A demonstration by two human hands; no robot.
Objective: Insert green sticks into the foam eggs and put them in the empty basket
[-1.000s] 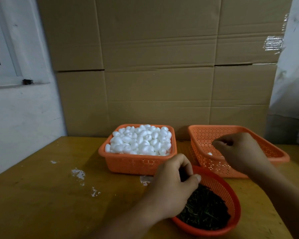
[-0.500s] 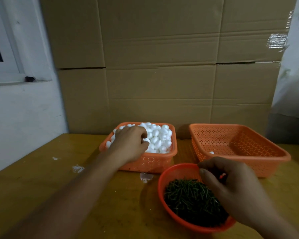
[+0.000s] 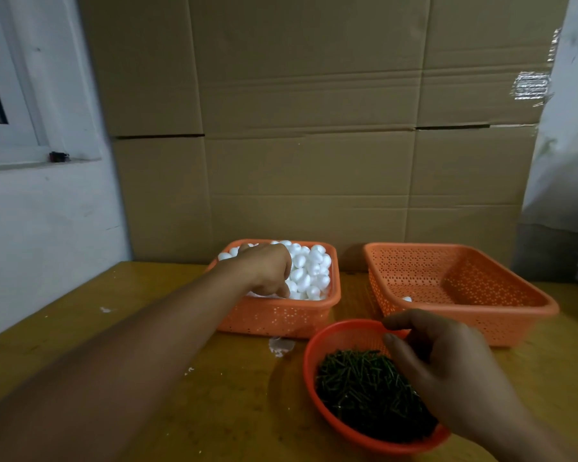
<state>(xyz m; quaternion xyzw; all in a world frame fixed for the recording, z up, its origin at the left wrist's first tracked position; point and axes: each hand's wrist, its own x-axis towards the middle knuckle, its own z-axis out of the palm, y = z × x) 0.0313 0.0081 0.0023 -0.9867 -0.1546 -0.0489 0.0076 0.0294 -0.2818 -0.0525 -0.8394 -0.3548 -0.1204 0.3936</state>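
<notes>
Compared with half a second ago, almost nothing has moved: the left hand (image 3: 267, 270) stays down in the pile of foam eggs (image 3: 309, 271), and the right hand (image 3: 447, 368) stays over the green sticks (image 3: 357, 381).

From the head camera, the left hand's fingers curl down into the eggs, knuckles up; whether they already pinch one egg I cannot tell, because the fingertips are hidden. Around this hand is the full square orange basket (image 3: 281, 316). The right hand's thumb and first finger are bent toward each other above the sticks, and I cannot tell if a stick is between them. Under this hand sits the round orange bowl (image 3: 314, 355). Just behind it stands the second square basket (image 3: 461, 288), with one white egg (image 3: 406, 299) on its floor.
</notes>
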